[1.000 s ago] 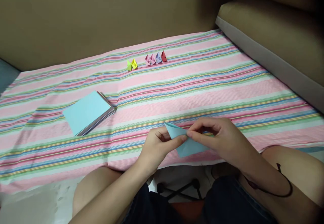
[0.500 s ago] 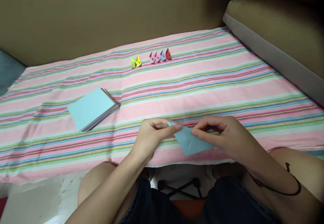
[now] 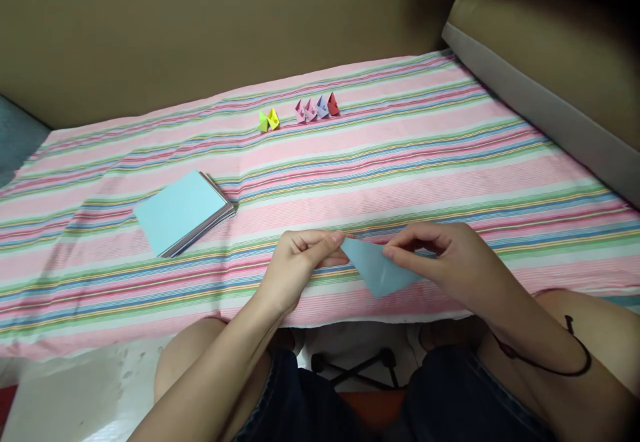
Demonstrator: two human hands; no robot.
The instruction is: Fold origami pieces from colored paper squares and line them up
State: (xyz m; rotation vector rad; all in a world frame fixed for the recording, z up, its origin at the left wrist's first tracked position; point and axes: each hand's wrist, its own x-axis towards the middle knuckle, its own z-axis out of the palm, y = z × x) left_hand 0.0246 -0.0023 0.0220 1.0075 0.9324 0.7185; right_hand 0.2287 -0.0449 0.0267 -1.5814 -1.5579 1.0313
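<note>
Between my hands, above the front edge of the striped cloth (image 3: 280, 215), is a light blue sheet of paper folded into a triangle (image 3: 377, 270), one point facing me. My left hand (image 3: 303, 262) pinches its left corner between thumb and fingers. With thumb and forefinger, my right hand (image 3: 433, 249) grips the folded top edge right of the middle and covers the right corner. A faint crease runs down the paper's face.
To the left lies a stack of coloured paper (image 3: 183, 212), light blue on top. Small folded paper shapes stand farther back: a yellow pair (image 3: 270, 120) and a pink, purple and red row (image 3: 317, 109). A brown cushion (image 3: 550, 75) borders the right side.
My left thumb has slid left along the top edge to the paper's left corner. The folded paper has shifted slightly right and up, with my right hand still on it.
</note>
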